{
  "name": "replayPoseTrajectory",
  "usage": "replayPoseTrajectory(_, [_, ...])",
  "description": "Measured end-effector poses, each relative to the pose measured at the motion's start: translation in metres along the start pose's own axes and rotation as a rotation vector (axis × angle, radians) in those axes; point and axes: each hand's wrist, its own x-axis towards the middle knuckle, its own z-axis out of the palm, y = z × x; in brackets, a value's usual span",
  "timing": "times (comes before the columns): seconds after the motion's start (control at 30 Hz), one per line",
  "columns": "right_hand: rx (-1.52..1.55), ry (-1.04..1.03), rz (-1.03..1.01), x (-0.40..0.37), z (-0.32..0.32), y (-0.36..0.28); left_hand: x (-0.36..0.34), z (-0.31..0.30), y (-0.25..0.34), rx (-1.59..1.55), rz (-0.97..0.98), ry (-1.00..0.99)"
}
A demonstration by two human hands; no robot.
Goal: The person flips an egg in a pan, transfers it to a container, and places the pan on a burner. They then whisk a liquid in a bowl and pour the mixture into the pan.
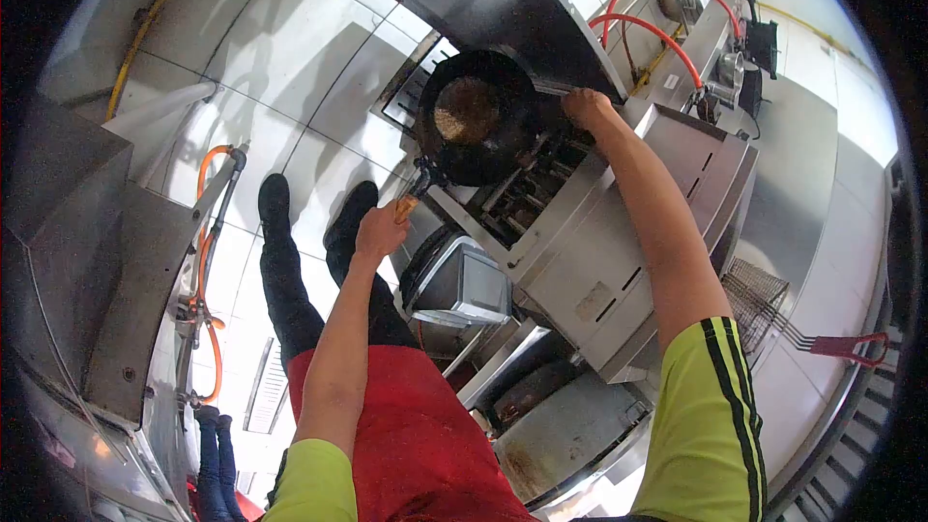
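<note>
A large dark wok (503, 140) with a brownish patch on its inside is held out in front of me, over the floor beside an open burner bay. My left hand (385, 230) is closed on a wooden handle (406, 207) whose dark metal end meets the near rim of the wok. Whether that handle belongs to the wok or to a separate tool cannot be told. At the wok's right, my right hand (587, 110) grips a metal handle (551, 87) joined to its far side.
A steel stove (590, 261) stands at the right, with a frying basket (754, 290) beyond it. Below the wok are a grey bin (469, 280) and a floor grate (396, 106). Steel equipment (145, 300) with orange hoses (205, 251) is at the left. Another person's legs (215, 454) show lower left.
</note>
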Motion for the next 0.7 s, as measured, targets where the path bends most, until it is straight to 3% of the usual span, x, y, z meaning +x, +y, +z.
replayPoseTrajectory(0.2, [-0.078, 0.15, -0.147, 0.007, 0.01, 0.003, 0.001, -0.002, -0.001, -0.005, 0.033, 0.014])
replayPoseTrajectory(0.27, [-0.05, -0.158, -0.037, -0.004, -0.018, -0.004, 0.002, -0.001, -0.002, 0.002, 0.021, 0.003])
replayPoseTrajectory(0.3, [-0.051, -0.158, -0.036, -0.004, -0.015, -0.004, 0.003, 0.0, -0.002, 0.011, 0.012, -0.007])
replayPoseTrajectory(0.4, [-0.177, 0.006, -0.073, 0.006, 0.008, 0.001, 0.0, -0.005, 0.002, -0.039, 0.028, -0.001])
replayPoseTrajectory(0.7, [0.257, 0.06, 0.058, 0.011, 0.018, 0.008, 0.002, -0.001, 0.003, -0.037, 0.016, 0.038])
